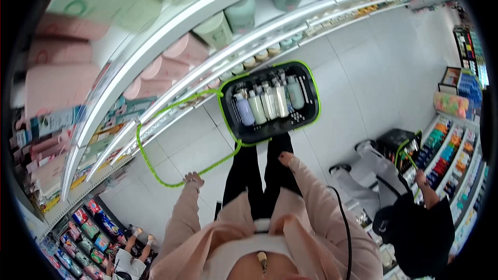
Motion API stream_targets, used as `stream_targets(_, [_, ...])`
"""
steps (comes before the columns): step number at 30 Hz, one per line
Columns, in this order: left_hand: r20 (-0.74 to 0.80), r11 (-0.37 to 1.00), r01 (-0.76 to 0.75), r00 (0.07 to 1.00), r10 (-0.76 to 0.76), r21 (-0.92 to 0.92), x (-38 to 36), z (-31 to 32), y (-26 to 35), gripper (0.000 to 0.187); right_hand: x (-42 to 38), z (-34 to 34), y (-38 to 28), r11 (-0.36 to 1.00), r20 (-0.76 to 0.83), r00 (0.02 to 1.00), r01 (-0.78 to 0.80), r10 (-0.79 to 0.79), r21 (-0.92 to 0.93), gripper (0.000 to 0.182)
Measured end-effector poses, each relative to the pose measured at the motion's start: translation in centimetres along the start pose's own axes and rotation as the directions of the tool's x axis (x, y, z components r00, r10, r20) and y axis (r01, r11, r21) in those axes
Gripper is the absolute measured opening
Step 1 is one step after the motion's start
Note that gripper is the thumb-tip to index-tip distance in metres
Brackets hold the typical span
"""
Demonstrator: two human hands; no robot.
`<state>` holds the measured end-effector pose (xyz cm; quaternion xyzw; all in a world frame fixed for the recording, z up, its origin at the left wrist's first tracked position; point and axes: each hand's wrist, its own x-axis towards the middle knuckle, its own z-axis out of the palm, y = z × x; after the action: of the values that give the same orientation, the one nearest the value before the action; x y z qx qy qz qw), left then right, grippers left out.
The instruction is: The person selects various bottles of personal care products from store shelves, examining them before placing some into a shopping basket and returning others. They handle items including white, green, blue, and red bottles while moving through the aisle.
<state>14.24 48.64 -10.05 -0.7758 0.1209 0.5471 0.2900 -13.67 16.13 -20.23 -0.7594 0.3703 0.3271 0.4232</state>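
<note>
A black basket (251, 134) with a green rim stands on the floor in front of my feet. Several bottles lie in it, among them a lilac one (245, 110) and a pale green one (295, 93). Its long green handle (150, 168) extends to the left. My left hand (193, 180) is at the near end of that handle, fingers closed around it. Beside my right thigh, below the basket, my right hand (285, 158) has its fingers curled in; whether it holds anything is hidden.
Shelves (155, 36) with pink, green and white containers curve along the left and top. To the right, a person in black (420, 233) holds another basket (397, 141) beside stocked shelves (451, 161). Another person (129, 263) is at lower left. Pale tiled floor (358, 72) lies between.
</note>
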Motion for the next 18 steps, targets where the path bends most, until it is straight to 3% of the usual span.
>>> stream_targets(3, [-0.022,0.990,0.142,0.990,-0.142,0.001,0.8,-1.4,3.2,0.060,5.0,-3.1,1.9,0.999,-0.023,0.999,-0.031,0.031,0.008,0.022])
stream_targets(7, [-0.065,0.980,0.200,0.978,-0.199,0.003,4.0,0.6,4.3,0.056,12.8,-6.2,3.8,0.996,-0.364,0.928,0.083,-0.080,-0.005,0.018])
stream_targets(8, [-0.089,0.982,0.184,0.979,-0.181,0.030,5.0,0.9,4.2,0.051,15.5,-6.3,4.7,0.998,-0.327,0.945,0.001,-0.020,-0.056,0.025])
stream_targets(9, [-0.083,0.987,0.163,0.983,-0.162,0.010,6.1,1.3,4.0,0.050,17.3,-7.1,4.6,0.998,-0.404,0.914,-0.016,0.039,0.060,0.037])
stream_targets(11, [-0.068,0.991,0.130,0.989,-0.131,-0.018,8.3,2.1,4.0,0.047,21.6,-7.4,5.5,0.987,-0.429,0.890,-0.149,0.157,0.052,0.051])
stream_targets(12, [-0.059,0.993,0.112,0.992,-0.113,-0.022,9.5,2.3,4.4,0.046,23.3,-8.1,5.6,0.953,-0.441,0.847,-0.235,0.298,0.192,0.055])
stream_targets(14, [-0.047,0.999,0.051,0.998,-0.051,-0.007,12.8,3.3,6.2,0.043,27.4,-8.4,8.2,0.740,-0.301,0.704,-0.471,0.643,0.479,0.058])
stream_targets(16, [0.083,0.996,0.069,0.994,-0.074,0.059,15.0,4.0,7.7,0.036,29.8,-7.0,11.6,0.430,-0.044,0.695,-0.393,0.718,0.813,0.054])
stream_targets(17, [0.097,0.973,0.098,0.988,-0.120,0.208,16.7,4.7,7.9,0.032,30.0,-6.5,12.5,0.422,-0.037,0.687,-0.403,0.726,0.812,0.054])
stream_targets(18, [0.106,0.972,0.095,0.987,-0.120,0.214,16.6,2.9,9.7,0.032,29.1,-7.6,11.3,0.182,0.106,0.693,-0.330,0.713,0.926,0.049])
